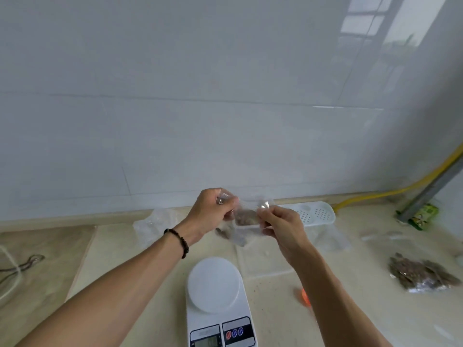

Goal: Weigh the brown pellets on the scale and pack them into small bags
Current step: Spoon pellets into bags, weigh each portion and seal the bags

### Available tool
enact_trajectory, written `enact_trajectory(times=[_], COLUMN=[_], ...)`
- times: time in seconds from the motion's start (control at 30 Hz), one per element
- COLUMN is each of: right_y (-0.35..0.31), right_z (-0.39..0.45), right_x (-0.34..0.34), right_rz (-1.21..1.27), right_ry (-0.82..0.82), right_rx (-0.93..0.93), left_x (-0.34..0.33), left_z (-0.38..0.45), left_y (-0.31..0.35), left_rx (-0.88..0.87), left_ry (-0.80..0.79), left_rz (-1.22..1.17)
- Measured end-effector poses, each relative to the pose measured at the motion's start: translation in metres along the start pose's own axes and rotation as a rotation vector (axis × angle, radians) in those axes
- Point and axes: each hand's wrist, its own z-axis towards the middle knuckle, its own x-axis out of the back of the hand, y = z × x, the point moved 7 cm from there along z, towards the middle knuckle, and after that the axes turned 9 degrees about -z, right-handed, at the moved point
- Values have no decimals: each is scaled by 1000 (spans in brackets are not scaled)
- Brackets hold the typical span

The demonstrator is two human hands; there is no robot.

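Holding a small clear bag up at the centre of the frame, the person pinches its top edge between both hands: the left hand grips the left corner, the right hand the right corner. Brown pellets sit inside it, so this looks like the sealing step (whether the mouth is closed yet is too blurred to tell). The scale stands below with its white platform bare. More filled bags lie at the right edge of the worktop. Next, the fingers likely need to press along the strip, then set the bag with the others.
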Motion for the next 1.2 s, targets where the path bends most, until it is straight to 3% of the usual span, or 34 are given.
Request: enact_trajectory(times=[0.1, 0.23, 0.37, 0.5, 0.63, 0.77, 1.0, 1.2], right_y=[-34, -60, -77, -93, -92, -88, -90, -78], right_z=[-4, -6, -8, -10, -7, -4, 6, 21], right_x=[7, 19, 17, 18, 30, 34, 72, 122], right_rz=[-19, -10, 40, -50, -57, 71, -49, -14], right_ry=[27, 67, -3, 31, 80, 6, 68, -35], right_rx=[114, 128, 141, 219, 204, 138, 211, 179], left_x=[4, 5, -1, -9, -14, -30, -74, -130], left_z=[-1, -4, -9, -10, -5, -3, 8, 24], left_y=[26, 56, 77, 87, 90, 94, 97, 98], left_rx=[-22, -67, -150, -187, -153, -181, -159, -216], left_ry=[3, -18, 11, 6, -59, -69, -137, -105], left_rz=[-23, 33, 71, 42, 32, 35, 50, 234])
